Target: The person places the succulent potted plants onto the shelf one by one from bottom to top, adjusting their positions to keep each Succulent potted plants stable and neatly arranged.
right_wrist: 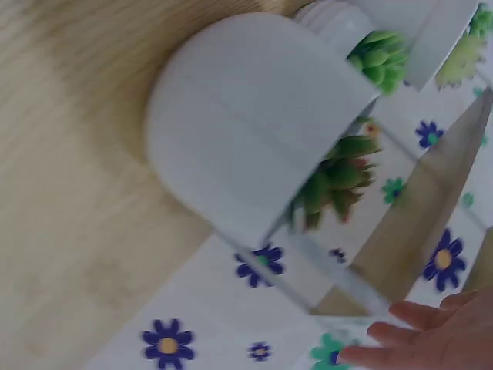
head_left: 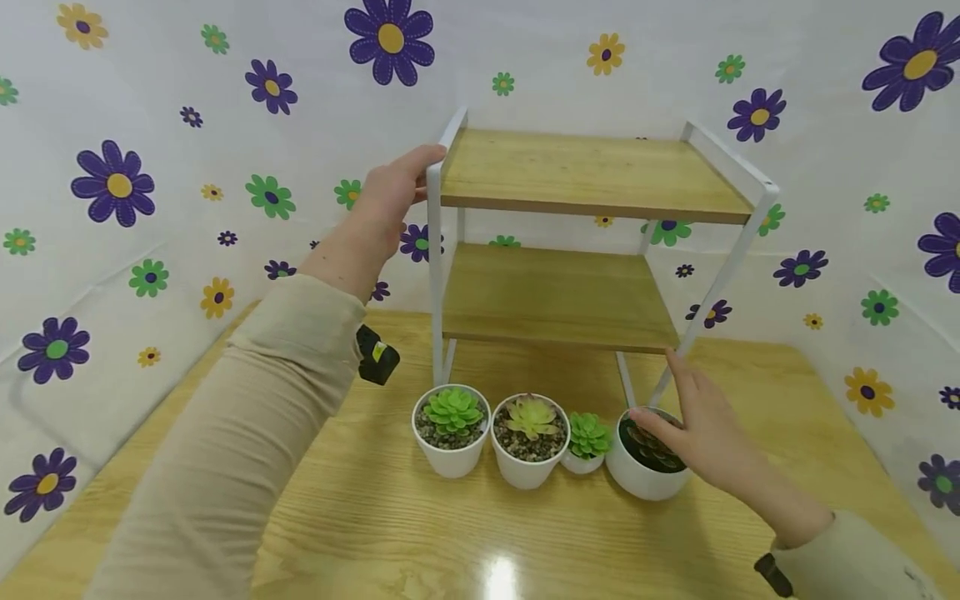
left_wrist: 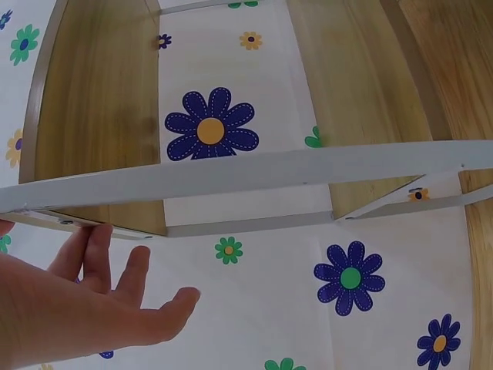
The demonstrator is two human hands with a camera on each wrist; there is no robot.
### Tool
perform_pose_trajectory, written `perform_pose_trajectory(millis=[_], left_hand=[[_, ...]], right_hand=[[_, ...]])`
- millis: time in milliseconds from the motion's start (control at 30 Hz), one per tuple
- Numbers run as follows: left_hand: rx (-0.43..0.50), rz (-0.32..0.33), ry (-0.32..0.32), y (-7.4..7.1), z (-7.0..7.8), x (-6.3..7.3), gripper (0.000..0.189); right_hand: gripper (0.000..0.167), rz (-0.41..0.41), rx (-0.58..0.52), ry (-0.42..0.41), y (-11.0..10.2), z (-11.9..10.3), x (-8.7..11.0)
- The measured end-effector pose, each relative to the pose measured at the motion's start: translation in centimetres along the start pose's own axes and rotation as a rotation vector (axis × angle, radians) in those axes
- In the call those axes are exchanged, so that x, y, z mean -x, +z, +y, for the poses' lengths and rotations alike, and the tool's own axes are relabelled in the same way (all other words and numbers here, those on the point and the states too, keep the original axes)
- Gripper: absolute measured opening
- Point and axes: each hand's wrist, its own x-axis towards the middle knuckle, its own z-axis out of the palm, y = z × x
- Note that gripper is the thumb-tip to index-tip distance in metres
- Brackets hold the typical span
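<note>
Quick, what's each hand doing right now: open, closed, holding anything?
Left hand: open, relaxed fingers touching the side of the shelf unit.
Right hand: open, holding nothing, near the rightmost white pot.

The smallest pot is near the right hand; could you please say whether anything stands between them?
Sideways, the wide white pot stands between the right hand and the smallest pot; nothing visible covers its succulent from above.

Four potted succulents (head_left: 531, 423) are standing in a row on worktop (head_left: 375, 525); shelf rack (head_left: 435, 267) is standing behind them, upper board (head_left: 585, 169) sitting over lower board (head_left: 555, 292); backdrop (head_left: 315, 125) hanging behind all.
</note>
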Motion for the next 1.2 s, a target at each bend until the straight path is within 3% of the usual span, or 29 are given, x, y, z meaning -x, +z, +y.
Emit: perform_pose_trajectory(millis=[167, 500, 900, 1100, 1200], left_hand=[[-0.002, 0.014, -0.017, -0.8, 0.1, 0.3, 0.051], [-0.021, 0.023, -0.021, -1.6, 0.1, 0.6, 0.051], [-0.01, -0.01, -0.019, -0.8, -0.1, 0.3, 0.051], [0.021, -0.01, -0.022, -0.1, 0.0, 0.1, 0.052], [0.03, -0.011, -0.018, 0.2, 0.0, 0.0, 0.052]], right_hand=[[0.102, -0.109, -0.194, 0.054, 0.1, 2.0, -0.3], [0.113, -0.216, -0.303, 0.033, 2.9, 5.1, -0.4], [0.101, -0.163, -0.227, 0.112, 4.1, 6.4, 0.8], [0.094, -0.114, -0.197, 0.089, 2.7, 6.1, 1.4], [0.09, -0.082, -0.218, 0.04, 1.3, 5.5, 1.4]])
